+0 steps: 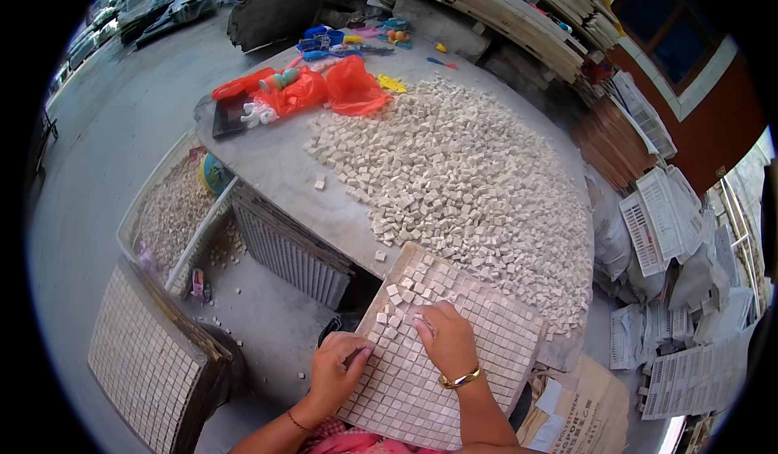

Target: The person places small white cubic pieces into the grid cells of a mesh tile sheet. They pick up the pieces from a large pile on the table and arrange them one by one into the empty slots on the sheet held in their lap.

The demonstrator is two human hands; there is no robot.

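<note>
A square grid tray, filled mostly with rows of small beige stone mosaic tiles, lies tilted across my lap and against the table's near edge. My right hand, with a gold bracelet at the wrist, bends over the middle of the tray, thumb and fingers pinched at a small tile. My left hand is curled at the tray's left edge; whatever its fingertips hold is hidden. Several loose tiles lie tilted on top of the grid, left of and beyond my right fingers.
A big heap of loose tiles covers much of the grey table. Red plastic bags and toys lie at its far end. Left stand a tile-filled bin and a stack of filled trays; white crates are piled right.
</note>
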